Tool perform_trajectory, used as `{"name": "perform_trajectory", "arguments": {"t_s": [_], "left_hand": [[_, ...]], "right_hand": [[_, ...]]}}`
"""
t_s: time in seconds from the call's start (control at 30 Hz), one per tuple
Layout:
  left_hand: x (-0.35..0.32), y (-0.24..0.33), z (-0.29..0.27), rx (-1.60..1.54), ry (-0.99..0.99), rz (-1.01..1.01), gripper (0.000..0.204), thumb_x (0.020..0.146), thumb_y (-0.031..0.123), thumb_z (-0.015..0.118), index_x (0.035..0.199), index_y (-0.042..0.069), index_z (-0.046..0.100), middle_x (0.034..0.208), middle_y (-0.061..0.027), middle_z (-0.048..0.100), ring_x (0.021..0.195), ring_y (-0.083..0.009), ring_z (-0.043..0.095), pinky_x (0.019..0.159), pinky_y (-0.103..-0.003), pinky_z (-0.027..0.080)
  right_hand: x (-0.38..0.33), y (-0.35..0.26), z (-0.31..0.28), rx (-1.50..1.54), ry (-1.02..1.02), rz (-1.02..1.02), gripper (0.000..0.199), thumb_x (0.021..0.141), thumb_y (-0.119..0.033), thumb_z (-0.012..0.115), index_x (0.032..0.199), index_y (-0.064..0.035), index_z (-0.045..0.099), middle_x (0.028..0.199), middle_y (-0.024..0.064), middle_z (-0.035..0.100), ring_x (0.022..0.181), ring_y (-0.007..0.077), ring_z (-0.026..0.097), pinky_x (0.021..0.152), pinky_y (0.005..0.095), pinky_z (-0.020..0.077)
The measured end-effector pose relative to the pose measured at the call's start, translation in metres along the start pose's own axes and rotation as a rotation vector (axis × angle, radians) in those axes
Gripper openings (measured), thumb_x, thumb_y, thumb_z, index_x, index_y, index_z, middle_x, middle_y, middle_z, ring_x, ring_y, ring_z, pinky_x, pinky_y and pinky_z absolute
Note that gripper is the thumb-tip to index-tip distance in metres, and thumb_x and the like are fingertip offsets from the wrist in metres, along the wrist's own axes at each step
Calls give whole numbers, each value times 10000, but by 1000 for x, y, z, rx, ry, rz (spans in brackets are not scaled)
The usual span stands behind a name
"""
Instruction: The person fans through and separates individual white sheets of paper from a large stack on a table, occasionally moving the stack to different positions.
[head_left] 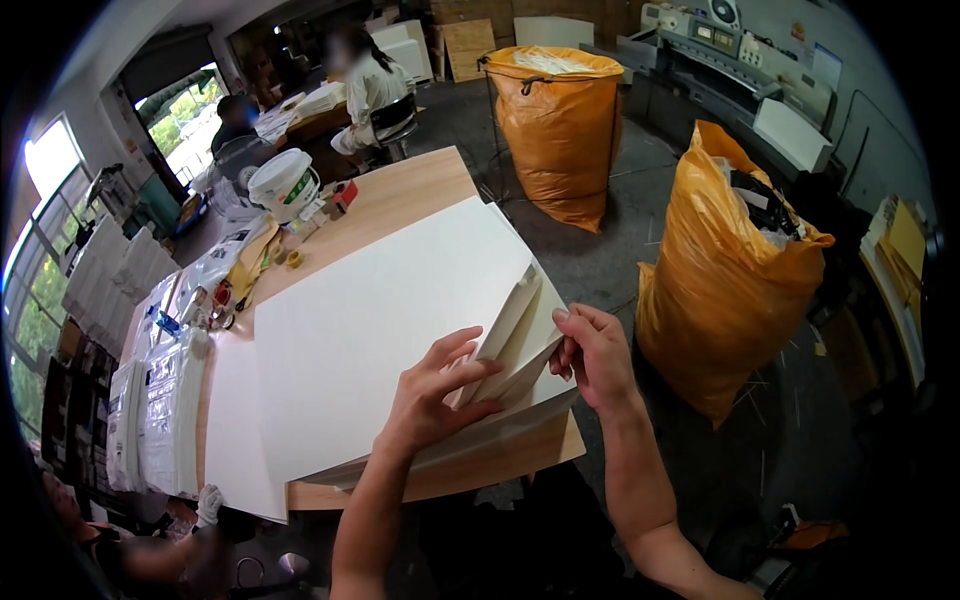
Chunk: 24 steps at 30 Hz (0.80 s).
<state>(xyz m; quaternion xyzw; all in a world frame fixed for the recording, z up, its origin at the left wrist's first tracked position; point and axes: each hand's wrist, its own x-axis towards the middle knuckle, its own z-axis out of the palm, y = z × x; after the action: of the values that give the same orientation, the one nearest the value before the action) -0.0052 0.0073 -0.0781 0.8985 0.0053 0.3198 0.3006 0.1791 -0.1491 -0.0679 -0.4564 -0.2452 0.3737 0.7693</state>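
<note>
A folded piece of white cardboard [519, 349] with raised flaps and a cream inner face stands at the right end of the table. My left hand [431, 394] is curved round its near left side, thumb and fingers on either side of a flap. At the piece's right edge, my right hand [597, 352] pinches the edge between thumb and curled fingers. Beneath lie large flat white sheets [380, 330], overlapping across the tabletop. Part of the folded piece is hidden behind my left fingers.
The wooden table [420, 180] bears a white bucket [284, 187], tape rolls [293, 258] and plastic-wrapped stacks [170, 420]. Two orange sacks [720, 280], [560, 135] stand right of it. A co-worker's gloved hand [208, 505] touches a sheet at lower left; two people sit far back.
</note>
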Motion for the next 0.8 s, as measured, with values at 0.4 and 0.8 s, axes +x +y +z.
{"name": "perform_trajectory", "arguments": {"t_s": [0.4,0.8], "left_hand": [[2,8,-1,154,-36,43,469,740,132,868,1172,258,735,1439,-122,566,1135,-344,695,876,-397,616],[-2,1,-2,40,-41,-1,540,714,171,894,1213,278,720,1435,-89,573,1188,-318,660,923,-400,598]], "right_hand": [[0,1,9,56,12,-30,359,1015,-197,604,680,-96,524,586,-2,525,514,114,570,455,248,392],[-46,28,-6,-1321,-80,-791,338,816,-279,705,1089,-80,686,1135,153,665,1175,366,558,1101,541,358]]}}
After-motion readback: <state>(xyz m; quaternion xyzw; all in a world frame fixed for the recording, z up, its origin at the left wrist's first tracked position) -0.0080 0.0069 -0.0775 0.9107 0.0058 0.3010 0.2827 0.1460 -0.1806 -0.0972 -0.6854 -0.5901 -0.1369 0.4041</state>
